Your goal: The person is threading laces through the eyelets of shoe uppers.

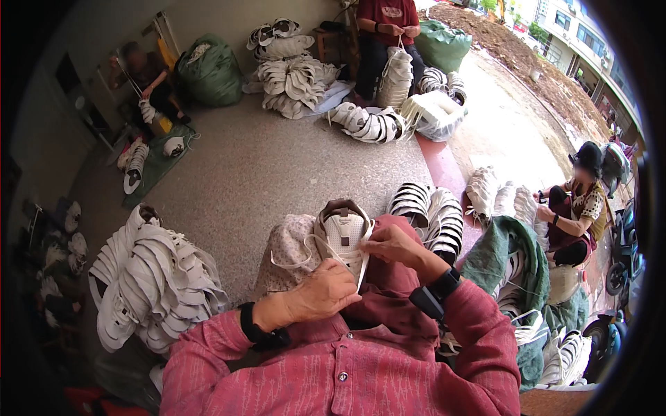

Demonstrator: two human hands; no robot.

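Observation:
A white and beige shoe upper (343,230) with a brown collar lies across my lap, its tongue facing up. A white shoelace (292,265) loops out to its left over a patterned cloth, and another stretch of lace runs down its right side. My left hand (322,295) is closed below the upper, fingers pinched on the lace; the fingertips are partly hidden. At the upper's right edge, my right hand (397,244) pinches the lace between thumb and fingers.
Shoe uppers are heaped at left (156,277), and striped stacks (444,222) stand right of my knees. A green sack (506,260) sits at right. Three other people work nearby with uppers, one near right. More uppers (295,80) and a green sack (210,69) are at back.

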